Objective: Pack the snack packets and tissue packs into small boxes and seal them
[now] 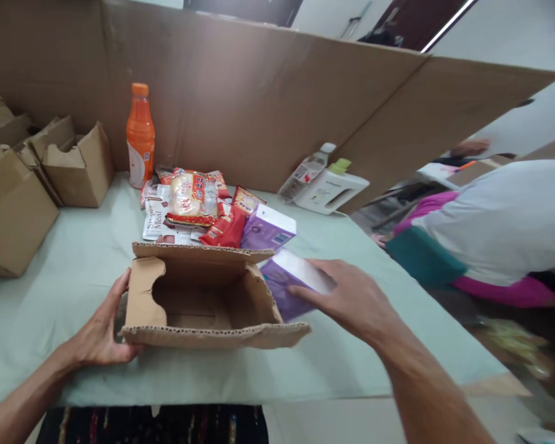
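An open cardboard box (pixel 203 308) stands near the front of the table, its flaps up and its inside bare. My left hand (pixel 104 330) grips its left end, thumb low at the front corner. Just beyond the right end, my right hand (pixel 346 293) holds a purple-and-white carton (pixel 287 277), partly hidden by the box wall and slightly blurred. A second purple-and-white carton (pixel 268 227) lies behind it. Left of that is a pile of snack packs: a clear-wrapped bun pack (pixel 192 196), a red packet (pixel 226 227) and a white pouch (pixel 155 216).
An orange drink bottle (pixel 140 139) stands at the back left, beside several cardboard boxes (pixel 86 166). A clear bottle (pixel 305 172) and a white jug (pixel 330 190) lean against the cardboard partition (pixel 259 92). Another person (pixel 504 216) is bent over at the right, off the green-covered table (pixel 351 370).
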`<state>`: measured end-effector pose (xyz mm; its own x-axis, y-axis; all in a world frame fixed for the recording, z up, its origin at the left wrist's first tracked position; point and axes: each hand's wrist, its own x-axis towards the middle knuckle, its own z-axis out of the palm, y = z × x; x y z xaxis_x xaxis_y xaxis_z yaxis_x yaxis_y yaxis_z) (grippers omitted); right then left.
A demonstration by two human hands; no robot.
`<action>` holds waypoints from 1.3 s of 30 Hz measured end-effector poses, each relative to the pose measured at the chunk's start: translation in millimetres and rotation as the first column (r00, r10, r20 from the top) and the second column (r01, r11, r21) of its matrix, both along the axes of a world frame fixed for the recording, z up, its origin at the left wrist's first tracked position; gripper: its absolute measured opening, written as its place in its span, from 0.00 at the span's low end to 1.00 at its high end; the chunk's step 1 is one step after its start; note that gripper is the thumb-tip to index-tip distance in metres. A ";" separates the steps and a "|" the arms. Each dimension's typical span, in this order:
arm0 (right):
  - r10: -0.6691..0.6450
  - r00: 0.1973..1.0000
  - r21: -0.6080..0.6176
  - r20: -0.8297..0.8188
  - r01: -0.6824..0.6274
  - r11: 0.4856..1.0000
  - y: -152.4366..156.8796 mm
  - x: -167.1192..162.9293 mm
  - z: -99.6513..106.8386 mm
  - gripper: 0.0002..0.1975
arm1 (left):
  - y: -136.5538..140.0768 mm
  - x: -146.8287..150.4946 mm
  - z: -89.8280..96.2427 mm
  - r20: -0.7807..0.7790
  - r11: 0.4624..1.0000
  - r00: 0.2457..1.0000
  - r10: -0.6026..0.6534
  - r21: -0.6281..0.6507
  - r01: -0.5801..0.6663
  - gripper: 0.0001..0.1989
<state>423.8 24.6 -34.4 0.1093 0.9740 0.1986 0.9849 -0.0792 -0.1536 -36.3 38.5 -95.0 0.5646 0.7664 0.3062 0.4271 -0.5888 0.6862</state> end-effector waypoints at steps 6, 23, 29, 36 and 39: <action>0.115 0.993 -0.090 -0.010 -0.115 0.989 -45.7 7.2 1.6 0.29 | -17.9 -16.1 54.7 0.175 0.985 0.985 -0.003 0.172 -0.027 0.52; 0.347 0.764 0.652 -0.544 0.124 0.748 -69.1 -83.9 127.8 0.19 | 1.7 53.1 158.2 -0.473 0.789 0.867 -0.159 0.467 0.399 0.09; 0.516 0.793 0.467 -0.325 -0.340 0.816 -37.2 -130.1 131.1 0.26 | -4.7 46.7 162.0 -0.469 0.751 0.868 -0.160 0.513 0.416 0.12; 0.550 0.835 0.138 -0.025 -0.542 0.829 -32.1 -129.0 140.5 0.21 | -24.2 13.2 142.5 -0.358 0.746 0.931 -0.074 0.600 0.290 0.10; 0.586 0.810 -0.139 0.013 -0.579 0.803 -19.3 -155.8 144.7 0.12 | -26.1 15.2 131.1 -0.257 0.750 0.964 -0.075 0.622 0.224 0.10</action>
